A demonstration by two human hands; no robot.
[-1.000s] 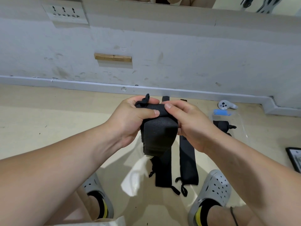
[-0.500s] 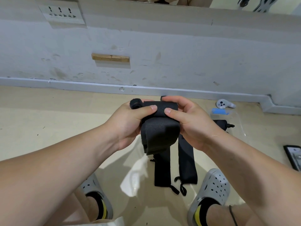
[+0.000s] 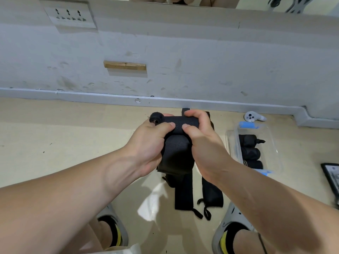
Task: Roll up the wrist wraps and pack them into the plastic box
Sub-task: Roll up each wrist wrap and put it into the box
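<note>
We hold the wrist wrap (image 3: 176, 154) in mid-air betw. both hands, above the floor (image 3: 73, 143), not yet in the plastic box (image 3: 232, 143) on our right. Left hand (image 3: 152, 142) & right hand (image 3: 203, 142) each clench one end of the rolled part, thumbs on top, prob. so the coil can't spring loose. Roll's long axis runs left-right, small curled end poking out left; the loose tail hangs down toward us. Flat wraps (image 3: 183, 196) lie below on the floor, lengthwise away from us. Rolled wraps (image 3: 250, 153) sit in the box.
</note>
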